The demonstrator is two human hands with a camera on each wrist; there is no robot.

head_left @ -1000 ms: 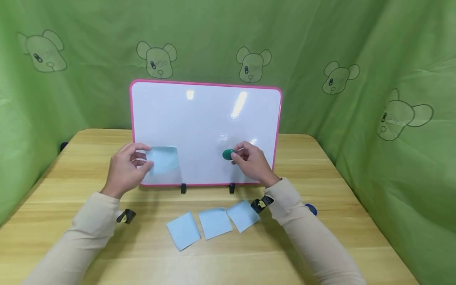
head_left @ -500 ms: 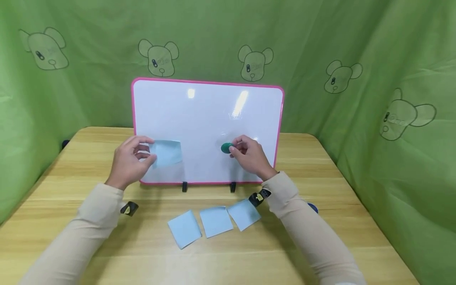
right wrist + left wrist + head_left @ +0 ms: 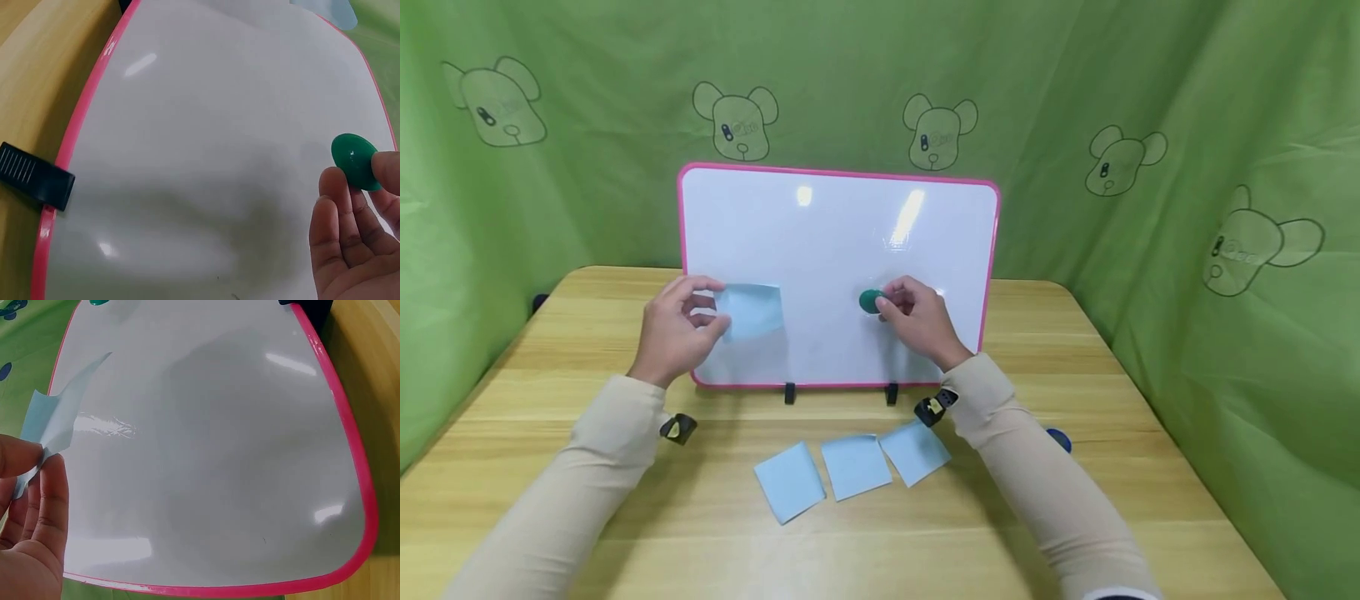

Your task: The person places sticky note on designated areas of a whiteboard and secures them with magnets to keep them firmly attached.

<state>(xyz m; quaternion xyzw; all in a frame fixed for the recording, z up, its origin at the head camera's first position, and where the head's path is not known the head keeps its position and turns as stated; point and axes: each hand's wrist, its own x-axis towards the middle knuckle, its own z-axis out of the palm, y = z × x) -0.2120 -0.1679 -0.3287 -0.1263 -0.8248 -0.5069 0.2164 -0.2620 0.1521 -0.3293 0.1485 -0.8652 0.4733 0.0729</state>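
Observation:
My left hand (image 3: pixel 676 327) pinches the left side of a light blue square paper (image 3: pixel 756 312) in front of the lower left of the whiteboard (image 3: pixel 842 233). The left wrist view shows the paper (image 3: pixel 59 422) curving between thumb and fingers, its far edge bent. My right hand (image 3: pixel 922 321) pinches a green round magnet (image 3: pixel 869 301) in front of the board's lower right. Up close in the right wrist view, the magnet (image 3: pixel 354 160) looks smooth and oval, held at its edge by thumb and fingers.
The pink-edged board stands on black feet (image 3: pixel 790 393) on a wooden table (image 3: pixel 700 533). Before it lie three light blue papers (image 3: pixel 856 468). A blue round object (image 3: pixel 1059 439) sits partly behind my right sleeve. Green curtain (image 3: pixel 842 67) surrounds the table.
Both hands have risen a little along the board, carrying the paper and the green magnet. The magnet has also shifted slightly left. The papers on the table stay put.

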